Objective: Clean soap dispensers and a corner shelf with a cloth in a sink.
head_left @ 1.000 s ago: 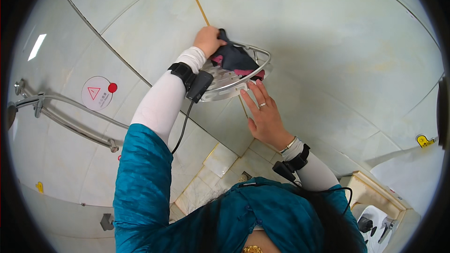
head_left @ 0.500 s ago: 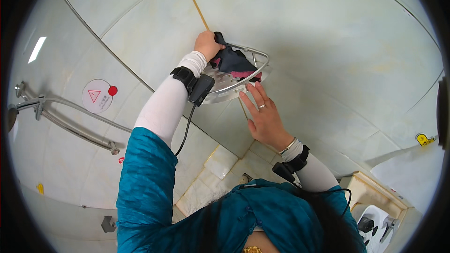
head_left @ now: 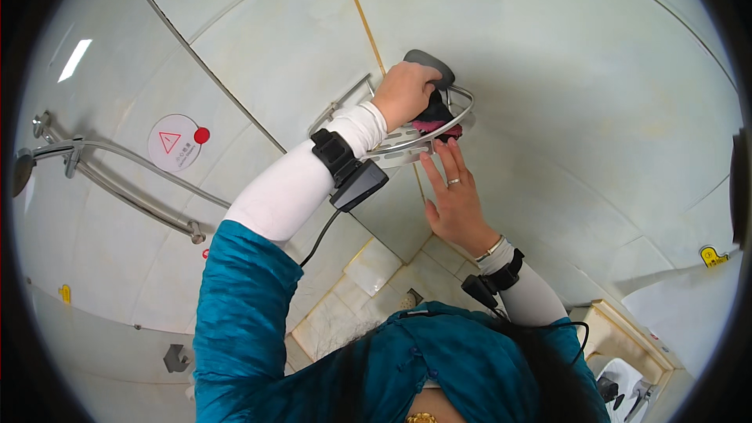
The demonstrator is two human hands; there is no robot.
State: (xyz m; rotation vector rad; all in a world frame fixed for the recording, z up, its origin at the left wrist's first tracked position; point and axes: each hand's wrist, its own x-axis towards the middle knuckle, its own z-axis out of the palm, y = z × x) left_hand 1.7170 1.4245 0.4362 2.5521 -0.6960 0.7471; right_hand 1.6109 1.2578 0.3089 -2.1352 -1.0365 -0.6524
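My left hand (head_left: 406,94) reaches over a metal corner shelf (head_left: 392,153), its fingers closed on a dark grey and pink cloth (head_left: 429,66). A smooth grey part of the cloth stands out beyond my fingertips. A black and pink part of it (head_left: 439,127) lies lower, inside the shelf's front rail. My left wrist and sleeve cover much of the slotted shelf bottom. On the near right side of the shelf, my right hand (head_left: 458,207) is open, fingers stretched out. Its fingertips are at the shelf's front edge, and nothing is in it.
The shelf sits in a corner of pale tiled walls (head_left: 580,70). A metal grab rail (head_left: 149,164) runs along the left wall, below a round warning sticker (head_left: 174,143). At the lower right is a washbasin with a tap (head_left: 642,395). Cables hang from both wrist straps.
My left hand has moved right across the shelf with the cloth, whose grey part now stands up at the right end. My right hand stays at the front edge. The view has shifted slightly.
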